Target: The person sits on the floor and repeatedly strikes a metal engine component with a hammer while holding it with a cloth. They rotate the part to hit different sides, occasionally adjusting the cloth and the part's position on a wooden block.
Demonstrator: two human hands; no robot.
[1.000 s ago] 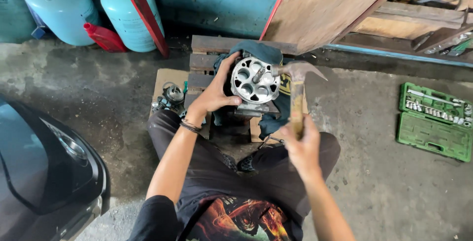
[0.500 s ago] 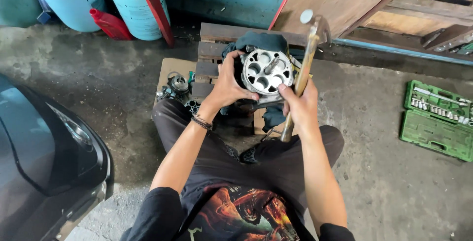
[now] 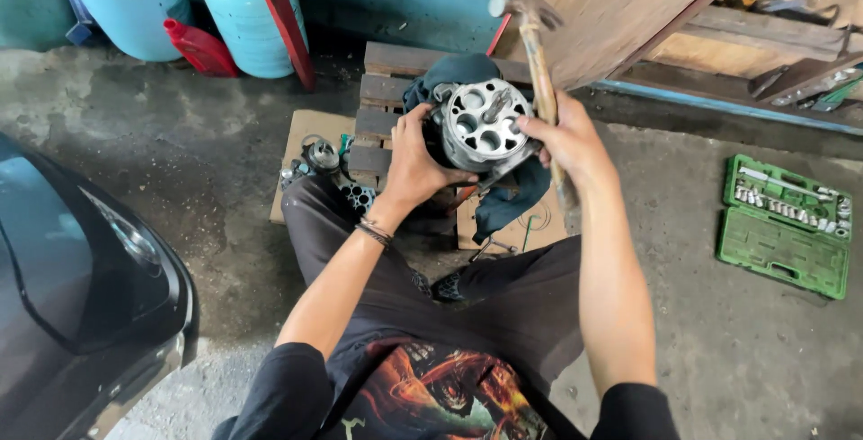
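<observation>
A round grey metal housing (image 3: 485, 124) with several holes in its face rests on a dark blue cloth (image 3: 503, 195) over a small wooden pallet (image 3: 387, 89). My left hand (image 3: 415, 163) grips the housing's left side and steadies it. My right hand (image 3: 566, 139) is closed around the wooden handle of a claw hammer (image 3: 532, 35). The hammer stands nearly upright, its steel head raised above and to the right of the housing. My legs in dark trousers frame the pallet from below.
Small metal parts (image 3: 322, 157) lie on cardboard left of the pallet. An open green socket set case (image 3: 784, 224) sits on the concrete at right. Blue gas cylinders (image 3: 247, 8) and a red can (image 3: 200, 47) stand at the back left. A dark car body (image 3: 81, 278) fills the lower left.
The hammer has swung up from a low position beside the housing to nearly upright, head raised. My left hand has stayed on the housing.
</observation>
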